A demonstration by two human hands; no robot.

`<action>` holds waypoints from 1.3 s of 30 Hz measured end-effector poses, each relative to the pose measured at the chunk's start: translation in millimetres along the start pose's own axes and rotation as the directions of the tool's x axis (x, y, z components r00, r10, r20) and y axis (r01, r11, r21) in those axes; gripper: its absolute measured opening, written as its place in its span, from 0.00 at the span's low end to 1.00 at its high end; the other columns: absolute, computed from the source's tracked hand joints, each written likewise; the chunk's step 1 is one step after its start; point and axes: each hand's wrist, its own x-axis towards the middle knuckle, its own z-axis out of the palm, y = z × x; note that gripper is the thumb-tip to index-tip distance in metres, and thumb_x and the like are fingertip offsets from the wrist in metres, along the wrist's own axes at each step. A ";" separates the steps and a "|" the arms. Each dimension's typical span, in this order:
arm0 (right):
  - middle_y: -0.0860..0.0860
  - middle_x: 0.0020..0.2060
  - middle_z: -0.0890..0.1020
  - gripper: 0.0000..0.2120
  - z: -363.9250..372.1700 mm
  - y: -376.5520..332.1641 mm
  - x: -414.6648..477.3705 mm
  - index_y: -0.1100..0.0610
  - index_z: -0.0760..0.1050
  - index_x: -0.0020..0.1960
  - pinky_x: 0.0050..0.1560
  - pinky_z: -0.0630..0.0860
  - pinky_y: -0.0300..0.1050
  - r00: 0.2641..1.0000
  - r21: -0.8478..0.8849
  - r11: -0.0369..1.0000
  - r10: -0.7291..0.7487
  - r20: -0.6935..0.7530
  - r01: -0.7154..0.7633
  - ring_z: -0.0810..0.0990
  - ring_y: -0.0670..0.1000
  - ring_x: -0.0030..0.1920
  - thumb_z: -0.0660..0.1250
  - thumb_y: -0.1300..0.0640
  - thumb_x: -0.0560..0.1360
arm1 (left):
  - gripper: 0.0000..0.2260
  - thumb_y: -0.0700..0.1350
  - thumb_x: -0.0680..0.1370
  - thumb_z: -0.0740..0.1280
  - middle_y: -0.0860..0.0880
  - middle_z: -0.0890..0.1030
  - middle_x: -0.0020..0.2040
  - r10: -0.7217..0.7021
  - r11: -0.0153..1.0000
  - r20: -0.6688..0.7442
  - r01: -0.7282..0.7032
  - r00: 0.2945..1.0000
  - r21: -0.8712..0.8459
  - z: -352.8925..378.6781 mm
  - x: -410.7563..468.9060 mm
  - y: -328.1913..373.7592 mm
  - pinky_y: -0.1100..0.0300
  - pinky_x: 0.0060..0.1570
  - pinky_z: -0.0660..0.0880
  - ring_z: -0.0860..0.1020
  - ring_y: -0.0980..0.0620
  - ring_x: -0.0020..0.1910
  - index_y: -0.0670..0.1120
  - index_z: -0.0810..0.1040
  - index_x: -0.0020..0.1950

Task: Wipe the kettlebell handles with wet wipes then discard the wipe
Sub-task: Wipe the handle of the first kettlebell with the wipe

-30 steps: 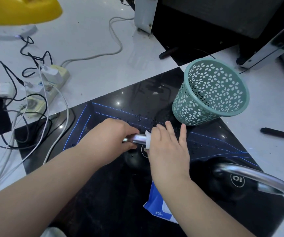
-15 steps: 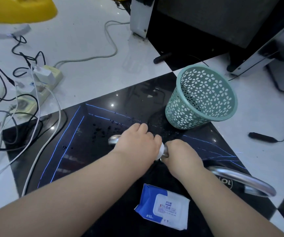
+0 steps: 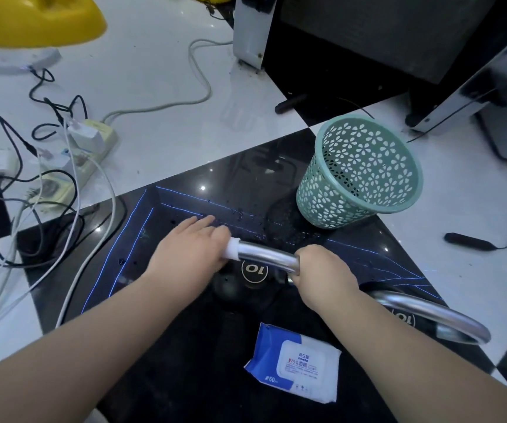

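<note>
On the black floor tile, a green basket [image 3: 359, 175] stands just beyond the kettlebell [image 3: 253, 277], a wipes pack [image 3: 294, 363] lies nearer, and a second kettlebell [image 3: 429, 315] sits right. Left hand [image 3: 189, 254] fingers wrap a white wipe [image 3: 233, 248] around the steel handle [image 3: 266, 254]; right hand [image 3: 322, 271] grips the handle's other end, closed.
</note>
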 end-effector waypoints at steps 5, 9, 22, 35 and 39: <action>0.53 0.42 0.78 0.06 2.2 -0.1 1.5 0.54 0.77 0.51 0.37 0.74 0.47 1.000 -0.009 1.000 0.000 -0.007 0.000 0.77 0.57 0.42 0.67 0.56 0.74 | 0.08 0.45 0.77 0.67 0.48 0.81 0.61 -0.209 0.865 0.049 0.208 0.977 -0.457 13.0 -9.5 -9.7 0.63 0.58 0.65 0.74 0.48 0.65 0.46 0.79 0.56; 0.53 0.43 0.78 0.07 2.4 0.1 2.2 0.54 0.77 0.52 0.38 0.75 0.48 1.000 -0.013 1.000 0.004 -0.017 -0.004 0.78 0.57 0.43 0.67 0.56 0.74 | 0.12 0.39 0.75 0.69 0.54 0.84 0.45 -0.406 0.530 0.090 0.314 0.909 -0.788 37.0 -11.9 -3.7 0.71 0.45 0.72 0.81 0.58 0.46 0.59 0.81 0.47; 0.52 0.42 0.77 0.07 2.6 -1.1 3.1 0.53 0.77 0.52 0.39 0.75 0.48 0.999 -0.032 0.999 0.033 -0.026 -0.034 0.77 0.57 0.42 0.67 0.57 0.74 | 0.12 0.42 0.79 0.66 0.57 0.84 0.44 -0.549 0.194 0.192 0.347 0.814 -0.918 48.5 -13.3 21.0 0.76 0.40 0.72 0.82 0.69 0.41 0.56 0.76 0.60; 0.52 0.40 0.77 0.07 4.5 0.9 4.4 0.53 0.77 0.51 0.37 0.73 0.47 0.999 -0.034 0.999 0.009 -0.034 -0.011 0.77 0.56 0.41 0.67 0.58 0.73 | 0.12 0.41 0.77 0.66 0.43 0.74 0.69 -0.105 0.957 -0.203 0.043 0.974 -0.289 39.3 -9.4 -2.1 0.46 0.62 0.74 0.72 0.43 0.68 0.41 0.73 0.60; 0.52 0.41 0.78 0.09 5.1 0.5 6.0 0.52 0.77 0.51 0.37 0.73 0.47 0.999 -0.038 0.999 0.023 -0.028 -0.024 0.77 0.57 0.41 0.67 0.60 0.72 | 0.05 0.40 0.80 0.63 0.40 0.81 0.54 0.032 0.999 -0.436 -0.020 0.899 0.031 38.5 -4.7 11.7 0.44 0.64 0.71 0.79 0.37 0.59 0.39 0.77 0.51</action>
